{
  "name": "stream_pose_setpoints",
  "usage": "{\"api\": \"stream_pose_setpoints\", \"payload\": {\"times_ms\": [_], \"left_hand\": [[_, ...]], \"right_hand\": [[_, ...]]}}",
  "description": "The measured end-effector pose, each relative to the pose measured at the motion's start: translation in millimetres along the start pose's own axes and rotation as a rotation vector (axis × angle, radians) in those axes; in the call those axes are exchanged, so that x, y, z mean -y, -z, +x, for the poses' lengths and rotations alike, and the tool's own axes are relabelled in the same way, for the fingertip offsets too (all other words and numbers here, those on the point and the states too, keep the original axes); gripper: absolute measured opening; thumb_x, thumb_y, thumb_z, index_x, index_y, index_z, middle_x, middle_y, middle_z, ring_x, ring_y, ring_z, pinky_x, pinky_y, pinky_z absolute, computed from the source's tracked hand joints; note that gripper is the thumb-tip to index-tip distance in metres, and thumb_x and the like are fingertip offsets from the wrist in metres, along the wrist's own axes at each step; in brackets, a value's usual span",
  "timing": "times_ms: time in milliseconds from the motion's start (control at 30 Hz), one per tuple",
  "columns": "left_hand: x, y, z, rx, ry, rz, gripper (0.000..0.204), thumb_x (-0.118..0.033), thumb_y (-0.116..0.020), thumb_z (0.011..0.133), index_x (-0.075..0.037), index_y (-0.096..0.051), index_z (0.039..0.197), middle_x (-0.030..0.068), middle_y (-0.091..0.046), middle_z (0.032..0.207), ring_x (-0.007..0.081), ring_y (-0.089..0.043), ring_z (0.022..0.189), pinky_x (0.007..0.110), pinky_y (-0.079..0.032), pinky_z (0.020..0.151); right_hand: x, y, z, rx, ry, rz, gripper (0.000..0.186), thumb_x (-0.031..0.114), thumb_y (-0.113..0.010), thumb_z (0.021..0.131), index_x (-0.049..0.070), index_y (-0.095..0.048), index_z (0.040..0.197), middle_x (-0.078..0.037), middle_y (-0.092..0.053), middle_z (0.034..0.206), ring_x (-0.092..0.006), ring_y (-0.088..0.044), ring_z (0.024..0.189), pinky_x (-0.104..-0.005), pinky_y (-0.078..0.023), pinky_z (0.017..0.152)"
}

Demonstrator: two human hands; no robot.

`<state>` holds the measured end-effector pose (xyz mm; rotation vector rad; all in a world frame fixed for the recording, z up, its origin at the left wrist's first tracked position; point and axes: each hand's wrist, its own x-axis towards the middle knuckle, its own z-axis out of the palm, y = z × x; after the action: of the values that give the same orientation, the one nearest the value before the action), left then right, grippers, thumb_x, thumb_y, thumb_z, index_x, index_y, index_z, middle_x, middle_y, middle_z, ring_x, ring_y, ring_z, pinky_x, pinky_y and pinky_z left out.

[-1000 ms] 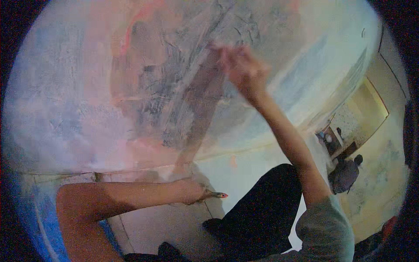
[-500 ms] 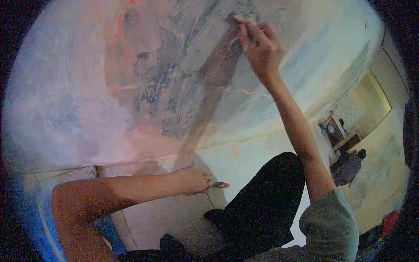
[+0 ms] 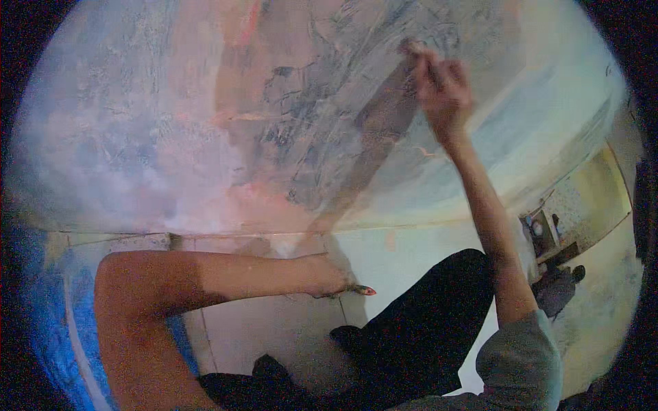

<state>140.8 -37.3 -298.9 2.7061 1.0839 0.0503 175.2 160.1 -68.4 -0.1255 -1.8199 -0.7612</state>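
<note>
Right hand (image 3: 442,89) motion-blurred, its tool (image 3: 413,49) unclear, small objects (image 3: 548,236) indistinct

Looked like a painter's workspace indoors: a large wall painting (image 3: 288,130) smeared in pink, grey and blue, paint-stained pale floor tiles (image 3: 274,329) below it, blue paint streaks (image 3: 48,308) at the left, framed pictures (image 3: 541,229) propped against the far yellowish wall.

The large painted wall (image 3: 205,137) is looking matt and rough, its pink, grey and blue paint lying in scratchy, chalky strokes. The pale floor tiles (image 3: 267,329) are showing smooth with a faint sheen. The grey sleeve (image 3: 521,356) and black trousers (image 3: 425,322) are appearing to be soft matt cloth, though blurred.
</note>
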Motion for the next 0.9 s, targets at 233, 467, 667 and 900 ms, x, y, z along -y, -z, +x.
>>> {"api": "stream_pose_setpoints", "payload": {"times_ms": [233, 467, 667, 900], "left_hand": [[8.3, -15.7, 8.9, 0.156, 0.02, 0.118, 0.033, -0.017, -0.039, 0.091, -0.011, -0.042, 0.124, 0.0152, -0.061, 0.098, 0.0335, -0.062, 0.09, 0.046, -0.053, 0.072], [16.3, -31.3, 17.6, -0.042, 0.008, 0.019, 0.047, -0.014, -0.062, 0.078, -0.024, -0.047, 0.121, 0.0085, -0.062, 0.084, 0.0268, -0.063, 0.083, 0.041, -0.051, 0.067], [21.1, -51.3, 31.1, -0.062, -0.052, 0.073, 0.046, -0.014, -0.059, 0.079, -0.02, -0.044, 0.123, 0.009, -0.063, 0.087, 0.026, -0.064, 0.082, 0.041, -0.051, 0.063], [12.3, -35.7, 20.5, 0.094, 0.117, -0.227, 0.045, -0.021, -0.054, 0.085, -0.014, -0.039, 0.127, 0.0096, -0.061, 0.096, 0.0271, -0.064, 0.086, 0.046, -0.049, 0.068]], "right_hand": [[12.1, 6.0, -14.9, 0.266, 0.454, 0.423, 0.019, 0.007, -0.071, 0.072, 0.013, -0.067, 0.09, -0.001, -0.065, 0.082, -0.0143, -0.059, 0.061, -0.0267, -0.05, 0.052], [-8.3, 7.6, -30.5, 0.153, 0.406, 0.119, 0.02, 0.009, -0.069, 0.074, 0.014, -0.067, 0.092, -0.003, -0.066, 0.088, -0.0158, -0.062, 0.068, -0.0307, -0.051, 0.056], [-13.0, 9.1, -21.1, 0.104, 0.208, 0.084, 0.015, 0.009, -0.072, 0.072, 0.01, -0.067, 0.086, -0.006, -0.066, 0.09, -0.0156, -0.06, 0.063, -0.0289, -0.049, 0.054], [-1.3, 2.6, -23.7, 0.187, 0.478, 0.241, 0.006, 0.009, -0.07, 0.073, 0.009, -0.068, 0.079, -0.006, -0.065, 0.084, -0.0164, -0.059, 0.06, -0.0268, -0.048, 0.048]]}}
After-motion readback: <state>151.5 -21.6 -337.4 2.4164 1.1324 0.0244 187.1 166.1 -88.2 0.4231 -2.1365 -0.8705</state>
